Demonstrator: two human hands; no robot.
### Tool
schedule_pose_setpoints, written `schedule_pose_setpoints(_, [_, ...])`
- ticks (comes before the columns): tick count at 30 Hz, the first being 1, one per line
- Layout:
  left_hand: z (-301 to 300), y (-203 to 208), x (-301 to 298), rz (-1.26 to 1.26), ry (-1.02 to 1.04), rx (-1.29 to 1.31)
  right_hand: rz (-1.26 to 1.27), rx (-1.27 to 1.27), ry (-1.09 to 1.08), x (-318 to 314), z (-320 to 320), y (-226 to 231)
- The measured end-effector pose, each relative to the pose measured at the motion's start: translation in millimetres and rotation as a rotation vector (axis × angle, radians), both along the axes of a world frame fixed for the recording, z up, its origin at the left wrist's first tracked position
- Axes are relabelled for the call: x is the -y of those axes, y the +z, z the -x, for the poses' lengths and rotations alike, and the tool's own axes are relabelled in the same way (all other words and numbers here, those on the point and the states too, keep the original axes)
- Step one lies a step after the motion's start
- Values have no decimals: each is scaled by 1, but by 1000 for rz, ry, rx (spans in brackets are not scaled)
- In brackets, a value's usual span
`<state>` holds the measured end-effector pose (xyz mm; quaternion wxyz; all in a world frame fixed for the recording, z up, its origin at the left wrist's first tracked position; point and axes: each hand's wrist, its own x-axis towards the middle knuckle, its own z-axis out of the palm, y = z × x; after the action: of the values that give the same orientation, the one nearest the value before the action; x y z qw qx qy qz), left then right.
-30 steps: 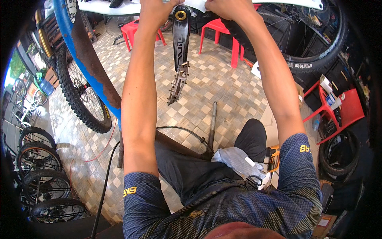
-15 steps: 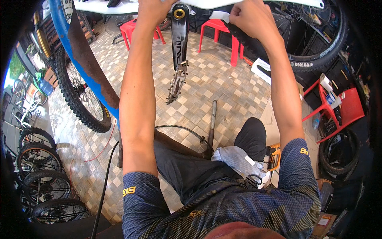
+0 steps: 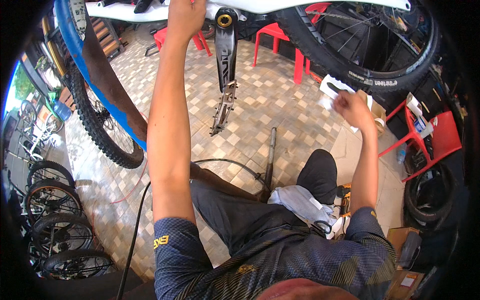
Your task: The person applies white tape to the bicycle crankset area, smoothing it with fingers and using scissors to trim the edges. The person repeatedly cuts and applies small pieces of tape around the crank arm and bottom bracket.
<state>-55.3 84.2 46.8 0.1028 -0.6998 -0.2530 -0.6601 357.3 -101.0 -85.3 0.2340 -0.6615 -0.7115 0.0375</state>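
A white bicycle frame crosses the top of the view. My left hand is against it, left of the crank; the picture's edge cuts off most of its fingers, so their grip is hidden. From the frame hangs a black crank arm with a metal pedal at its lower end. My right hand is away from the frame, lower right, its fingers curled on a small white piece smeared by motion. Just beyond that hand lies a white sheet with a dark slot.
A knobbly rear tyre fills the upper right. Red plastic chair stands at right, bearing small items. Left are a blue-and-brown tube and another bike wheel. An upright metal rod and a grey cloth are near my legs.
My right hand has left the white frame and moved down and right with the white piece, towards the slotted sheet. My left hand stays at the frame, shifted slightly left.
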Motion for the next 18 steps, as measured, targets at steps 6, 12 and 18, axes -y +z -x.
schedule_pose_setpoints(6, [-2,0,-1,-36,54,15,210,-6,-456,67,-129,-183])
schedule_pose_setpoints(12, [-8,-5,-10,4,9,118,505,265,-589,160,-216,-384])
schedule_pose_setpoints(18, [-2,-1,-14,74,111,-8,936,-12,-690,235,-161,-478])
